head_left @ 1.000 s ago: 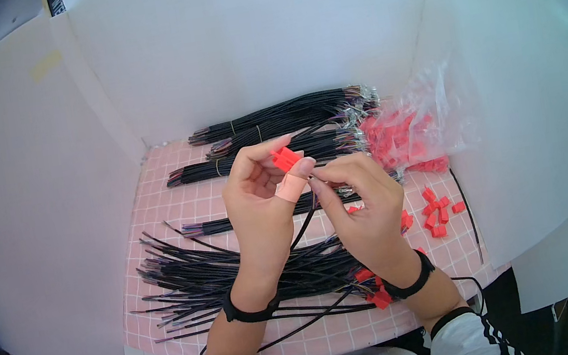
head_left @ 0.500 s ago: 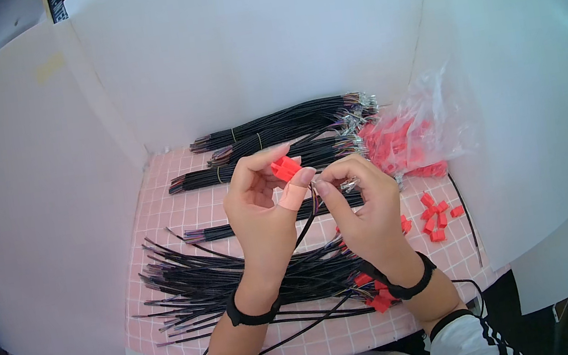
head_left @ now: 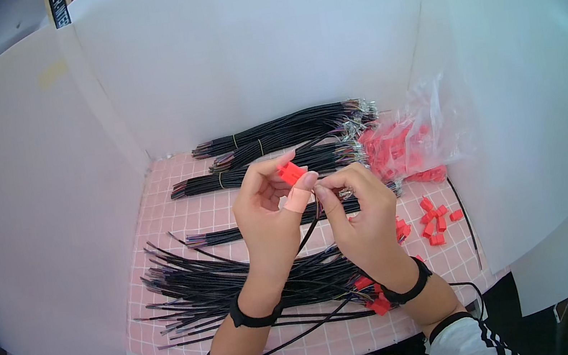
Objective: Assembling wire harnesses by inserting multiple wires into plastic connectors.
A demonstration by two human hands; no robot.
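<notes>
Between the thumb and fingers of my left hand (head_left: 265,209) is a red plastic connector housing (head_left: 291,173). A light-coloured wrap covers part of that thumb. My right hand (head_left: 360,203) pinches thin wires at the end of a black cable (head_left: 311,227), right beside the housing. Whether a wire tip sits inside the housing I cannot tell. The cable hangs down from the fingertips. Below both hands lies a loose spread of black cables (head_left: 197,284), several with red housings (head_left: 379,303) on their right ends.
Tied bundles of black cables (head_left: 277,127) with metal-tipped wires lie behind my hands. A clear bag of red housings (head_left: 402,142) stands at the back right, with several loose red housings (head_left: 435,220) before it. White panels (head_left: 259,50) enclose the pink gridded tabletop (head_left: 159,217).
Both hands have shifted slightly, the left one a little right and down. The red housing has turned a bit in my left fingers. My right fingers stay closed on the wires.
</notes>
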